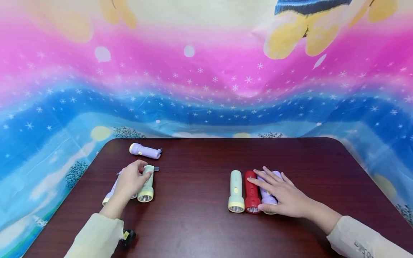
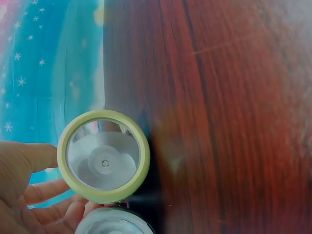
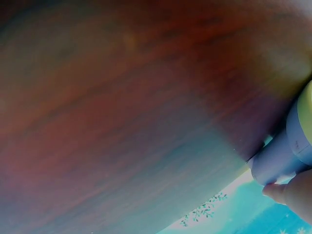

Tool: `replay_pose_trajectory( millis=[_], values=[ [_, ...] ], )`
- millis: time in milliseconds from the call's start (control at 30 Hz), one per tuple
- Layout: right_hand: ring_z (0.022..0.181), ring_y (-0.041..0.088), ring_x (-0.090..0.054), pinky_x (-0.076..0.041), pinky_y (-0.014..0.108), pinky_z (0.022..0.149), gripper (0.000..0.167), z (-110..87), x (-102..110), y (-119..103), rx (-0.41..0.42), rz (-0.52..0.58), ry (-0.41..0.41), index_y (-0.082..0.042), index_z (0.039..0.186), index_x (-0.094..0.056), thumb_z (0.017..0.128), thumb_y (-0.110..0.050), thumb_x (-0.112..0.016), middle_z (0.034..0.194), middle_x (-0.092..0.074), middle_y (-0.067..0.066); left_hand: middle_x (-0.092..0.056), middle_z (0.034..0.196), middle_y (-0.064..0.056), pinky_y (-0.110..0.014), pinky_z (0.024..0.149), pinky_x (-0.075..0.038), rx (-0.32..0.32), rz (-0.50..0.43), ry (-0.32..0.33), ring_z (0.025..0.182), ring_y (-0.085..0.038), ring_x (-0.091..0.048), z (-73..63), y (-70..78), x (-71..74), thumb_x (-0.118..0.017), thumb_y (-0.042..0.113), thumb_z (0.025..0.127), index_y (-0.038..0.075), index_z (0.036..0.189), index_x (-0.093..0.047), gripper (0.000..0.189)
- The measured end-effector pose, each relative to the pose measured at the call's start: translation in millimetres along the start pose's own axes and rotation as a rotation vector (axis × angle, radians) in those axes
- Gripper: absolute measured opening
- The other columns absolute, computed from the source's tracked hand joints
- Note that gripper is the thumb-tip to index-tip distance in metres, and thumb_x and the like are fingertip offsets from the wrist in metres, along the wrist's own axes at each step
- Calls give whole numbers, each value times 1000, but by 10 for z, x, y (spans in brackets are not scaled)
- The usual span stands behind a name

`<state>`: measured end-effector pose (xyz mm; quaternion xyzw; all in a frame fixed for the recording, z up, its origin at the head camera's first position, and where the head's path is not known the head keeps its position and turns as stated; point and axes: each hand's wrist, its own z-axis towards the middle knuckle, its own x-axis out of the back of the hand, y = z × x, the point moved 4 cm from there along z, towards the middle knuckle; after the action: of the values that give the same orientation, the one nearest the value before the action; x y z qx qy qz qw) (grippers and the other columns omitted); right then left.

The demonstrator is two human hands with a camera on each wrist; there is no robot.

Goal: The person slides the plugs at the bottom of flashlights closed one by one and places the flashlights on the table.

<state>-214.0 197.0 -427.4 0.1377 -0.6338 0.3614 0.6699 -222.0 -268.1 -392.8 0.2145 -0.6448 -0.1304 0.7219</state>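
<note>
My left hand (image 1: 132, 182) pinches the back end of a pale green flashlight (image 1: 148, 184) between thumb and fingers. In the left wrist view its yellow-rimmed lens (image 2: 105, 158) faces the camera, with the lens of another flashlight (image 2: 114, 225) right beside it. To the left of this hand lies a purple flashlight (image 1: 110, 192), partly covered by the wrist. On the right side, my right hand (image 1: 287, 195) rests with spread fingers over a purple flashlight (image 1: 267, 197), its fingertips reaching onto a red flashlight (image 1: 252, 195). A second pale green flashlight (image 1: 236, 190) lies alongside the red one.
Another purple flashlight (image 1: 148, 152) lies crosswise near the back left of the dark wooden table (image 1: 193, 172). A small black object (image 1: 128, 237) shows beside the left sleeve. A colourful patterned cloth (image 1: 206, 89) hangs behind the table.
</note>
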Motion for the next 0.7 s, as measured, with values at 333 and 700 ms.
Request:
replay_pose_trajectory(
  millis=[333,700],
  values=[
    [148,41,-27,-23,78,105,77,2,-2,-5,2,7,-2,-38,152,-38,84,-59,-68,161,-35,5,-65,119,-26,-50,89,-54,-30,-118,-120,103,-38,-68,63,-50,-116,-71,15,89,-4,125,-58,43],
    [148,41,-27,-22,78,105,77,-6,-5,-1,-2,12,1,-39,152,-38,84,-58,-69,161,-35,5,-68,116,-29,-49,86,-54,-41,-89,-219,107,-41,-65,126,-46,-99,-72,19,88,-5,135,-52,57]
  ],
)
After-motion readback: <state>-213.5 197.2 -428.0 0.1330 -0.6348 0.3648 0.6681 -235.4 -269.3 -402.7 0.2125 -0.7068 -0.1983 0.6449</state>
